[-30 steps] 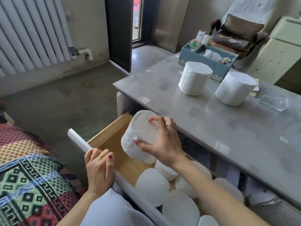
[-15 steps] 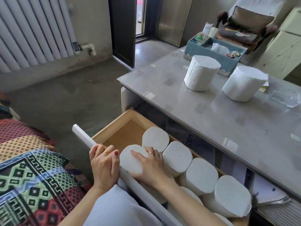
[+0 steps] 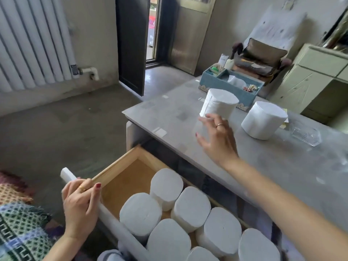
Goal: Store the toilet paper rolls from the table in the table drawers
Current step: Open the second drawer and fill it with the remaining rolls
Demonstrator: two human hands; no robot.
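The left hand (image 3: 80,203) is gripping the drawer (image 3: 120,172) front at seven o'clock, likely keeping it open and steady. The right hand (image 3: 216,140), fingers spread and empty, is reaching toward the near roll (image 3: 219,104) at one o'clock on the table (image 3: 263,166); another roll (image 3: 264,119) is standing just beyond it.

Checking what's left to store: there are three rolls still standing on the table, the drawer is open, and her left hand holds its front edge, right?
Not quite: the head view shows two rolls on the table, the near roll and the far roll, not three. The drawer is open, and the left hand does hold its front edge.
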